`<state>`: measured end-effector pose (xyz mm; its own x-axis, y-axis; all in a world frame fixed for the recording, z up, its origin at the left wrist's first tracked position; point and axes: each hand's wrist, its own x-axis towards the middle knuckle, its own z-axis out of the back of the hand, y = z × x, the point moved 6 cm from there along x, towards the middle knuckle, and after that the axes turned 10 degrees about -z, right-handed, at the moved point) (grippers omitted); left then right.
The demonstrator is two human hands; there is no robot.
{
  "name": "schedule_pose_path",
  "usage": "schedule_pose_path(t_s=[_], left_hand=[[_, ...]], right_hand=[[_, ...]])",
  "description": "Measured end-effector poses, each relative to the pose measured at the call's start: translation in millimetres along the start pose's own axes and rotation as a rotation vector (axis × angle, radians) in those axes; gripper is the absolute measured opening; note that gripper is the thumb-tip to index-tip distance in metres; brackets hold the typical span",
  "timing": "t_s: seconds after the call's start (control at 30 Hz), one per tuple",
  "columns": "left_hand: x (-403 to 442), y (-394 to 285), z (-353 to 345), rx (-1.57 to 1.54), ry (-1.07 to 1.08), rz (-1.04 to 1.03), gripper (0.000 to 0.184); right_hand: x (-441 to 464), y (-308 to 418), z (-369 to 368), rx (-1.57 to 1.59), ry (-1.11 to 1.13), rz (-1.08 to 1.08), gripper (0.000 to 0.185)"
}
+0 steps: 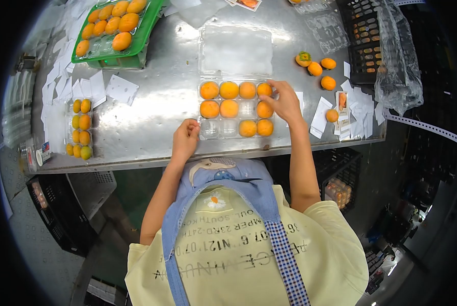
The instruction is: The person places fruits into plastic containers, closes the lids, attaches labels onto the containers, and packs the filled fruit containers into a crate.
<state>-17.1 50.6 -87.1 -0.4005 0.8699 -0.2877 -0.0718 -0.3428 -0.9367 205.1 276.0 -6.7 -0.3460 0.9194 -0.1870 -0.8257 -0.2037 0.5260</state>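
In front of me an opened clear plastic fruit tray [229,128] lies on the metal table, its clear lid [236,49] folded back flat on the far side. Orange persimmons [229,108] sit in most of its cups. Three cups hold none: two at the near left and one in the middle row. My right hand [285,103] reaches over the tray's right edge, with thumb and forefinger around the far-right persimmon [263,90]. By the near-left edge of the tray is my left hand [185,138], its fingers curled together; what they pinch, if anything, is hidden.
Several loose persimmons [314,69] lie to the right, near paper cards [320,117]. A green crate [142,43] with a filled tray stands at the back left. Another filled tray [79,127] lies at left beside scattered white papers [121,90]. A black crate [363,76] stands far right.
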Motion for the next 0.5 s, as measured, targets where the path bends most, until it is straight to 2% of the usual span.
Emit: schedule_pose_path(t_s=[0.13, 0.23, 0.33, 0.4, 0.47, 0.5], left_hand=[[4, 4, 0, 0.072, 0.005, 0.007, 0.009], [4, 8, 1, 0.079, -0.006, 0.0, 0.015], [3, -13, 8, 0.053, -0.091, -0.048, 0.023], [1, -47, 15, 0.102, -0.168, -0.121, 0.027], [3, -64, 8, -0.105, -0.081, -0.077, 0.029], [5, -73, 3, -0.208, -0.035, -0.056, 0.031]], right_hand=[[3, 0, -8, -0.096, 0.025, -0.032, 0.042], [4, 9, -2, -0.256, -0.027, 0.098, 0.044], [4, -1, 6, 0.002, 0.046, -0.012, 0.044], [3, -15, 8, 0.438, 0.108, -0.06, 0.044], [-8, -7, 14, 0.783, 0.221, -0.133, 0.05], [-17, 12, 23, 0.805, 0.241, -0.059, 0.052]])
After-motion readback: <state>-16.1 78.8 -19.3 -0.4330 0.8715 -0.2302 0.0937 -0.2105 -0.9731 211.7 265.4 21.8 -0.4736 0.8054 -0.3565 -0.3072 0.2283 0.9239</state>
